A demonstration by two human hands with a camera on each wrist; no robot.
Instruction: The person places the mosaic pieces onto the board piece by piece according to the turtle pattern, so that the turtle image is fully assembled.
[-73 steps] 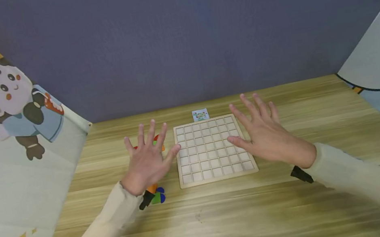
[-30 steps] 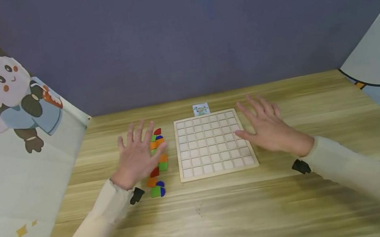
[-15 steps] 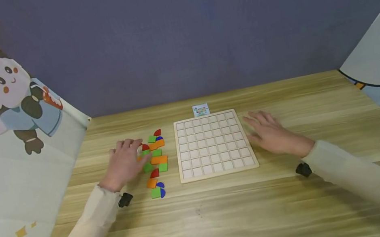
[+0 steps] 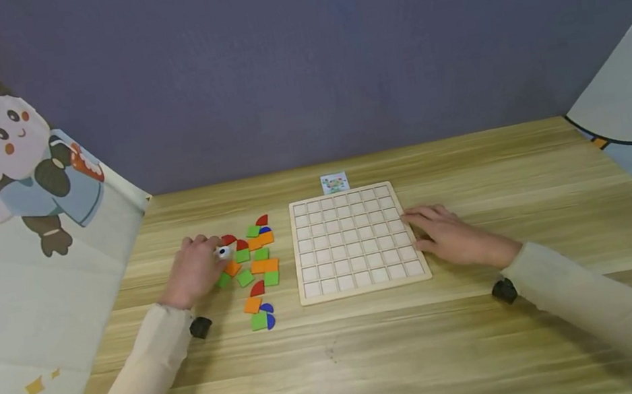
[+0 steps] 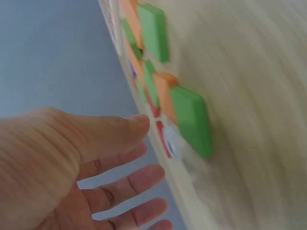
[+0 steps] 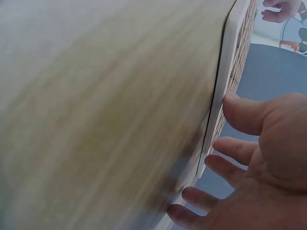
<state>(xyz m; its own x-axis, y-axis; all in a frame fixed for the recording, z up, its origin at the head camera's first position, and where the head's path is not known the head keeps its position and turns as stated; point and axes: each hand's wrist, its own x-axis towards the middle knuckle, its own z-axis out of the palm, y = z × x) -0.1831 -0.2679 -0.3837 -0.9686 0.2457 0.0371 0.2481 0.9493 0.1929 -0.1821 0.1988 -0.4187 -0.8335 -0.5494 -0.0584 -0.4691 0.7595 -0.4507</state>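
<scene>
My left hand (image 4: 192,270) reaches over the left side of a group of flat coloured tiles. In the left wrist view its thumb and fingers are apart with nothing between them. Closest to them lie a white tile with a black eye dot (image 4: 224,252), a red quarter-round tile (image 4: 228,239) and a green square tile (image 5: 192,120). A pale wooden grid board (image 4: 353,242) lies flat at the middle. My right hand (image 4: 451,238) is at the board's right edge, fingers spread and lightly bent; the right wrist view shows fingertips along that edge, contact uncertain.
Several more orange, green, red and blue tiles (image 4: 265,266) lie left of the board. A small picture card (image 4: 334,182) rests behind it. A dark partition (image 4: 332,58) closes the table's far side, with a printed panel (image 4: 8,270) at left.
Both hands have come down from above the table. The left moved left and toward the tiles, uncovering several of them. The right lowered to the board's edge, its fingers drawing closer together.
</scene>
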